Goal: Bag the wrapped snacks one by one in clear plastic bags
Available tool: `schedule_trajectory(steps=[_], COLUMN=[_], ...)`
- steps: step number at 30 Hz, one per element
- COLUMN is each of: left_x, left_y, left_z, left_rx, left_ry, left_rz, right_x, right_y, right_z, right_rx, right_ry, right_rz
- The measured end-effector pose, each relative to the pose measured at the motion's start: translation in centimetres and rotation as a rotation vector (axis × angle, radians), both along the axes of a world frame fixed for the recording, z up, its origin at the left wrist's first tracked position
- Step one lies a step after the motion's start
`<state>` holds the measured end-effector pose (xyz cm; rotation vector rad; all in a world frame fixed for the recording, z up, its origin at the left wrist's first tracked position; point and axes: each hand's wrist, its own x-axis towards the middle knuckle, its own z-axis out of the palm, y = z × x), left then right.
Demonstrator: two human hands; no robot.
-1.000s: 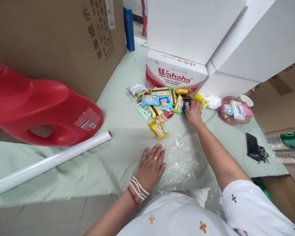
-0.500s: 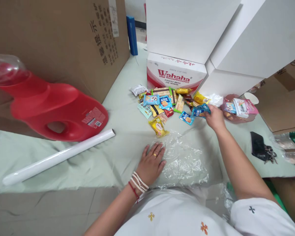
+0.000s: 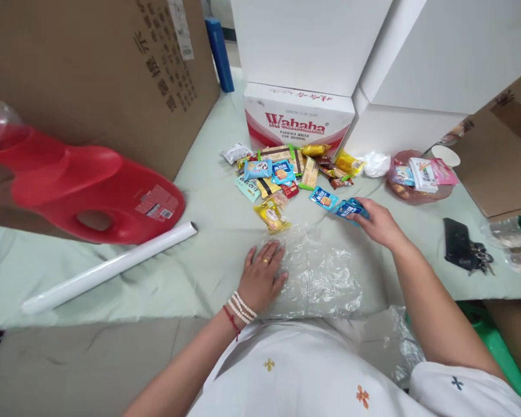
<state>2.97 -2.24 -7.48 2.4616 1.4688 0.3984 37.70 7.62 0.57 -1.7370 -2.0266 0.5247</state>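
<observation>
My left hand (image 3: 260, 278) lies flat, fingers spread, on the left edge of a clear plastic bag (image 3: 325, 272) spread on the pale green cloth. My right hand (image 3: 375, 223) is closed on a small blue snack packet (image 3: 347, 208), held just past the bag's far right corner. Another blue packet (image 3: 323, 198) lies beside it. A pile of several small snack packets (image 3: 286, 171) sits further back, in front of a red and white Wahaha box (image 3: 297, 119). A yellow packet (image 3: 271, 215) lies near the bag's far edge.
A red detergent jug (image 3: 87, 191) lies on its side at left, a white roll (image 3: 108, 267) in front of it. Big cardboard box (image 3: 91, 69) behind. White boxes (image 3: 417, 69) at the back. A pink bag of snacks (image 3: 417, 179) and black keys (image 3: 462, 246) lie right.
My right hand took a blue packet from the pile, swung right, then came back toward me to the bag's far corner. The left hand stayed on the bag.
</observation>
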Motion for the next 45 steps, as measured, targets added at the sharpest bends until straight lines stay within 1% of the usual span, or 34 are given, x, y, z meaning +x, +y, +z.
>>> schedule_trajectory(steps=[2,4,5,7,9,11,13,16,18,20,22,24,26,28,29,31,33,34,36,38,40,42,44,45], left_x=[0.6,1.0,1.1,1.0,0.5,-0.2,-1.0,-2.0,-2.7,-3.5,-4.5,-5.3,-6.0,-6.5,-6.6,-6.7,-6.5,-6.4,-5.9,-5.2,-4.4,-3.5,-2.7,-2.4], left_y=[0.0,0.0,0.0,0.0,-0.1,-0.2,-0.4,-0.7,-1.0,-1.3,-1.4,-1.5,-1.3,-0.9,-0.7,-0.2,0.2,0.4,0.5,0.6,0.5,0.6,0.7,0.8], left_z=[0.1,0.2,0.2,0.2,0.1,0.0,-0.1,-0.1,0.1,0.4,0.9,1.4,1.8,2.1,2.2,2.2,2.0,1.9,1.7,1.5,1.3,0.9,0.5,0.3], left_rx=[-0.041,-0.076,-0.088,-0.098,-0.101,-0.097,-0.081,-0.018,0.038,0.061,0.027,-0.038,-0.092,-0.118,-0.121,-0.108,-0.076,-0.056,-0.017,0.016,0.043,0.058,0.062,0.06], left_ry=[-0.011,-0.021,-0.026,-0.034,-0.04,-0.05,-0.063,-0.083,-0.098,-0.104,-0.088,-0.053,-0.016,0.018,0.034,0.063,0.07,0.06,0.009,-0.064,-0.133,-0.184,-0.209,-0.212], left_rz=[0.023,0.039,0.045,0.046,0.036,0.021,0.007,0.002,-0.005,-0.07,-0.174,-0.238,-0.265,-0.307,-0.335,-0.374,-0.376,-0.36,-0.286,-0.162,0.006,0.195,0.354,0.408], right_x=[-1.3,-3.4,-4.6,-7.2,-9.4,-10.8,-11.0,-9.7,-8.1,-6.4,-4.9,-3.8,-3.2,-3.0,-3.0,-3.1,-3.3,-3.4,-3.7,-4.0,-4.2,-4.3,-4.4,-4.4], right_y=[-1.6,-3.2,-3.8,-4.4,-4.3,-3.9,-3.6,-4.4,-6.0,-8.6,-11.5,-14.2,-15.9,-16.3,-16.1,-14.8,-13.1,-12.2,-10.3,-8.6,-7.1,-5.8,-4.8,-4.4], right_z=[2.0,3.2,3.3,2.7,1.4,-0.1,-1.1,-1.2,-0.7,-0.4,-0.8,-1.9,-3.2,-4.0,-4.1,-3.6,-2.4,-1.7,-0.5,0.1,0.0,-0.6,-1.2,-1.4], right_rx=[-0.137,-0.33,-0.408,-0.488,-0.482,-0.412,-0.31,-0.152,-0.084,-0.085,-0.136,-0.158,-0.132,-0.111,-0.115,-0.14,-0.169,-0.183,-0.209,-0.226,-0.26,-0.336,-0.397,-0.396], right_ry=[0.197,0.312,0.315,0.223,0.054,-0.111,-0.193,-0.144,-0.058,0.027,0.062,0.032,0.012,0.065,0.11,0.194,0.242,0.257,0.279,0.283,0.265,0.207,0.066,-0.042], right_rz=[0.105,0.299,0.405,0.571,0.641,0.633,0.591,0.499,0.451,0.491,0.583,0.61,0.569,0.55,0.556,0.571,0.558,0.551,0.549,0.535,0.473,0.37,0.301,0.28])
